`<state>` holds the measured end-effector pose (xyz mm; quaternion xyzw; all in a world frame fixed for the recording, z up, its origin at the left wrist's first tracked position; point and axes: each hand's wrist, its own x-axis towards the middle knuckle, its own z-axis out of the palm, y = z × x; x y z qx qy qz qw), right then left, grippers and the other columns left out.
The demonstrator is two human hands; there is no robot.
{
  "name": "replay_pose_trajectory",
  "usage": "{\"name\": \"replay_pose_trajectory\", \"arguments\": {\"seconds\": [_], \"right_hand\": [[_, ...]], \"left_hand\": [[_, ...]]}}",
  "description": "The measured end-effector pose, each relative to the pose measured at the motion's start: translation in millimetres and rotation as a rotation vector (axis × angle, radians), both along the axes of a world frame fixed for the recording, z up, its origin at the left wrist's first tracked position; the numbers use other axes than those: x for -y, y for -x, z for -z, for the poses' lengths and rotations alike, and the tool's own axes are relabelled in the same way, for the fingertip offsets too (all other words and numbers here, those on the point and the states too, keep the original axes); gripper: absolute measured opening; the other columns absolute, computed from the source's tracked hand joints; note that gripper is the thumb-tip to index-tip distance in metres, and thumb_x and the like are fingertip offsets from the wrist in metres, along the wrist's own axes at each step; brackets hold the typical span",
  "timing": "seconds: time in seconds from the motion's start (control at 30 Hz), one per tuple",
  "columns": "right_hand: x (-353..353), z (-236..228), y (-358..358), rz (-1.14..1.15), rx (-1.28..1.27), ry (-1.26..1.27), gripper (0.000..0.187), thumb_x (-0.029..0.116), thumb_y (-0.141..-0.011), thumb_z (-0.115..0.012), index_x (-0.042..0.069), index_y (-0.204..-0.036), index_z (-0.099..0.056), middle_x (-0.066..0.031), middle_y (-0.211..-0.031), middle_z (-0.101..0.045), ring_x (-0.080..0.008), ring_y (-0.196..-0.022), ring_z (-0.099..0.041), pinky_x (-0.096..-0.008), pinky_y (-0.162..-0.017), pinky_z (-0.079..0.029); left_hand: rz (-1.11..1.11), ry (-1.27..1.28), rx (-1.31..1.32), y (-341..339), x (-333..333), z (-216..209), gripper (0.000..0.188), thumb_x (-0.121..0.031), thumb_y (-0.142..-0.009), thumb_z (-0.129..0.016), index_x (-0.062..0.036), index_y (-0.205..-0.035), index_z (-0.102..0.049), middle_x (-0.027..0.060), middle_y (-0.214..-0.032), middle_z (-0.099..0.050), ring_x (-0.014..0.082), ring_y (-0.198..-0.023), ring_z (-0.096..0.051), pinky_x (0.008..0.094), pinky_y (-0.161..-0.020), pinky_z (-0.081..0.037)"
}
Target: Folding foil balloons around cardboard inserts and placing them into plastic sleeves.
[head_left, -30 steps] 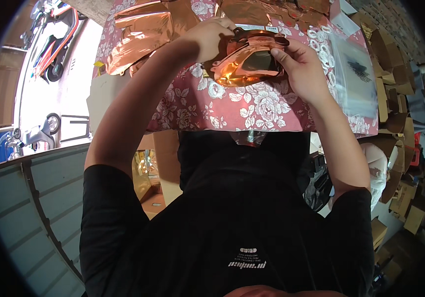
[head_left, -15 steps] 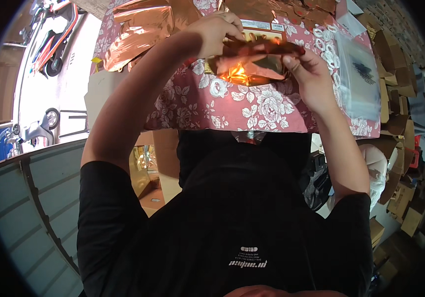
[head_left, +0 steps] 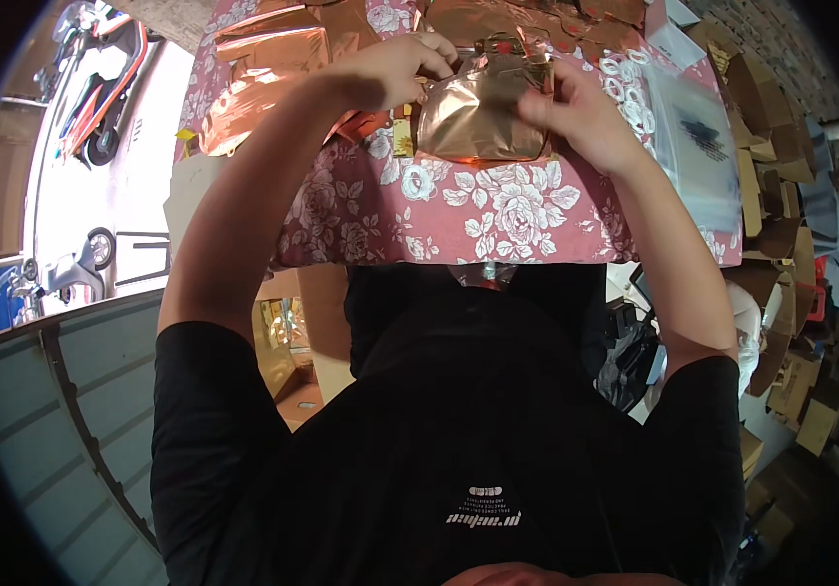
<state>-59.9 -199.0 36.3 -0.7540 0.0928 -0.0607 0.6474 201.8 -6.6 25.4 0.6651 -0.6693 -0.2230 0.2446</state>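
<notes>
A shiny copper-coloured foil piece (head_left: 478,117), which looks like a flat foil balloon, lies folded with a rounded outline over the near middle of the table. At its upper left edge, my left hand (head_left: 395,73) has bent fingers closed on the foil; the fingertips are partly hidden. My right hand (head_left: 585,112) grips the foil's right edge, its slightly blurred thumb on top and the fingers behind. Beneath the foil, part of a yellow printed card (head_left: 403,135) shows at the left. More copper foil pieces (head_left: 268,73) lie in a pile beyond my left forearm.
A red cloth with white roses (head_left: 517,210) covers the table. At the right lie white ribbon coils (head_left: 631,98) and clear plastic bags (head_left: 697,146), with a white box (head_left: 673,29) behind. Further foil (head_left: 585,29) spans the far edge. Cardboard boxes (head_left: 780,146) crowd the right side.
The foil piece has come down from a raised, edge-on tilt to lie flatter, its broad face showing. My right hand has moved left and away from me; my left hand shifted slightly left.
</notes>
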Motion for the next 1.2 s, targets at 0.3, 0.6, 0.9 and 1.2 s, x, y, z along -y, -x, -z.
{"name": "replay_pose_trajectory", "arguments": {"seconds": [0.3,0.6,0.9,1.2], "right_hand": [[-29.2,-21.0,36.3,0.046,-0.247,0.524,0.067,0.000,-0.085,-0.092,-0.001,-0.142,-0.057,-0.0102,-0.116,-0.077,-0.0178,-0.106,-0.072,-0.0349,-0.097,-0.058],[-29.5,-14.2,24.3,0.128,-0.284,0.519,0.048,0.000,-0.091,-0.085,-0.002,-0.134,-0.064,-0.0084,-0.107,-0.078,-0.0166,-0.092,-0.073,-0.0313,-0.082,-0.058],[-27.7,-9.3,16.6,0.178,-0.283,0.624,0.071,0.004,-0.085,-0.089,0.000,-0.147,-0.055,-0.0090,-0.097,-0.073,-0.0217,-0.086,-0.072,-0.0357,-0.078,-0.058],[-26.1,-10.1,18.3,0.180,-0.296,0.725,0.085,0.010,-0.083,-0.091,0.000,-0.155,-0.047,-0.0159,-0.106,-0.075,-0.0337,-0.096,-0.074,-0.0433,-0.086,-0.059]], "left_hand": [[0.043,0.024,0.047,-0.1,5.2,0.2,0.042,0.014,-0.077,-0.062,0.0016,-0.115,-0.077,0.0138,-0.139,-0.065,0.0328,-0.132,-0.062,0.0380,-0.110,-0.053],[0.062,0.095,0.045,0.2,1.9,-4.3,0.043,0.009,-0.084,-0.071,0.0042,-0.126,-0.070,0.0158,-0.134,-0.065,0.0339,-0.131,-0.062,0.0392,-0.113,-0.050],[-0.223,0.161,-0.243,5.0,-3.3,-10.6,0.053,0.006,-0.095,-0.058,-0.0001,-0.147,-0.063,0.0183,-0.133,-0.071,0.0313,-0.128,-0.067,0.0390,-0.111,-0.051],[-0.235,0.238,0.468,155.8,-82.0,-43.5,0.062,-0.022,-0.096,-0.076,0.0100,-0.146,-0.059,0.0273,-0.157,-0.058,0.0436,-0.148,-0.053,0.0505,-0.125,-0.040]]}}
